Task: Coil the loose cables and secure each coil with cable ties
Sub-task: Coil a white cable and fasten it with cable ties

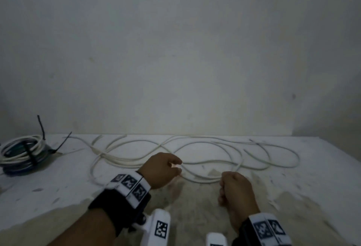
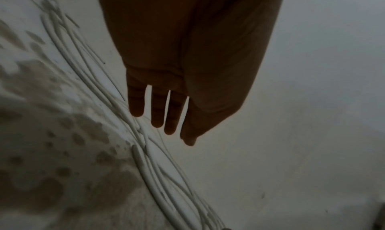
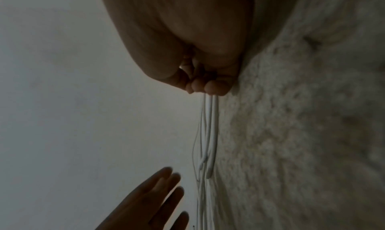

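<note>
2 hands over the worktop (image 1: 58,187); right hand (image 1: 235,189) fisted round strands of the loose white cable (image 1: 214,146), which sprawls left-right beyond it; left hand (image 2: 177,85), fingers straight, empty, hovers just beside the strands, nearer the tangle's middle.

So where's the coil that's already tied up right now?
In the head view the tied coil sits at the far left of the table, near the wall, left of the loose white cable and both hands.
</note>
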The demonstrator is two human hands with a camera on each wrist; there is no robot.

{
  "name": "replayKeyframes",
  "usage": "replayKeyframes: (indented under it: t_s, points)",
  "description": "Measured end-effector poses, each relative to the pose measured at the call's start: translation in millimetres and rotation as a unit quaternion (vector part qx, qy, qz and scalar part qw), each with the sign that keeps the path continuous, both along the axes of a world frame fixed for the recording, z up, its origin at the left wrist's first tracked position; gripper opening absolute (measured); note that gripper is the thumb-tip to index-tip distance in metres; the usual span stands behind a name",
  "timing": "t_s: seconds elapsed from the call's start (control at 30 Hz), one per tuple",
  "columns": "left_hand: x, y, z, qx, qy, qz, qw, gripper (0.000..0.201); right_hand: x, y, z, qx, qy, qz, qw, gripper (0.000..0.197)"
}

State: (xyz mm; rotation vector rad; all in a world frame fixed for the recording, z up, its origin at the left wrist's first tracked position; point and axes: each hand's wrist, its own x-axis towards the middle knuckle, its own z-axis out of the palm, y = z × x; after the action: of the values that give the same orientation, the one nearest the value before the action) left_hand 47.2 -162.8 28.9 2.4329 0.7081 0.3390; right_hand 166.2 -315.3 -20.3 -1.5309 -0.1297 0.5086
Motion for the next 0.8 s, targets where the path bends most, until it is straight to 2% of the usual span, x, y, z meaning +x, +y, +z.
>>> replayKeyframes:
  t_s: [0.13, 0.23, 0.33, 0.43, 0.53, 0.57, 0.63, 0.67, 0.73, 0.8]
  points:
    - [34.1, 0.0, -2.9, 0.077, 0.087, -0.037, 0.993, 0.041, 3.7, 1.9, -6.5, -0.004, 0.005, -0.003, 1.000, 0.025]
    - [50.0, -0.4, -7.0, 0.138, 0.198, -0.071, 0.968, 0.054, 4.3, 4.6, -10.1, 0.000, 0.001, -0.001, 1.000, 0.022]
    - [58.2, 0.0, -12.4, 0.179, 0.253, -0.075, 0.948, 0.046, 5.1, 7.6, -14.4, 0.002, -0.010, -0.012, 1.000, 0.022]
    - [58.8, 4.1, -13.3, 0.226, 0.254, -0.067, 0.938, 0.031, 5.8, 9.6, -17.5, -0.013, -0.024, -0.016, 0.999, 0.019]
    - [54.1, 2.1, -4.4, 0.268, 0.221, -0.064, 0.936, 0.025, 5.0, 6.6, -14.9, -0.009, -0.039, -0.003, 0.999, 0.018]
    - [51.5, 0.5, 0.5, 0.275, 0.190, -0.074, 0.940, 0.025, 4.0, 4.6, -13.4, 0.001, -0.049, 0.019, 0.999, 0.026]
    - [43.7, -6.4, 12.6, 0.271, 0.088, -0.120, 0.951, 0.024, 0.0, 1.2, -9.1, 0.014, -0.100, 0.074, 0.992, 0.042]
    - [38.1, -11.5, 18.9, 0.252, 0.025, -0.145, 0.957, 0.024, -1.9, 0.2, -6.3, 0.011, -0.149, 0.086, 0.985, 0.036]
    - [25.5, -21.1, 29.3, 0.223, -0.065, -0.166, 0.958, 0.026, -5.5, -3.1, 3.4, 0.001, -0.273, 0.045, 0.961, 0.013]
    - [14.7, -24.6, 34.3, 0.235, -0.094, -0.144, 0.957, 0.021, -5.9, -8.7, 13.9, 0.026, -0.360, -0.031, 0.932, 0.016]
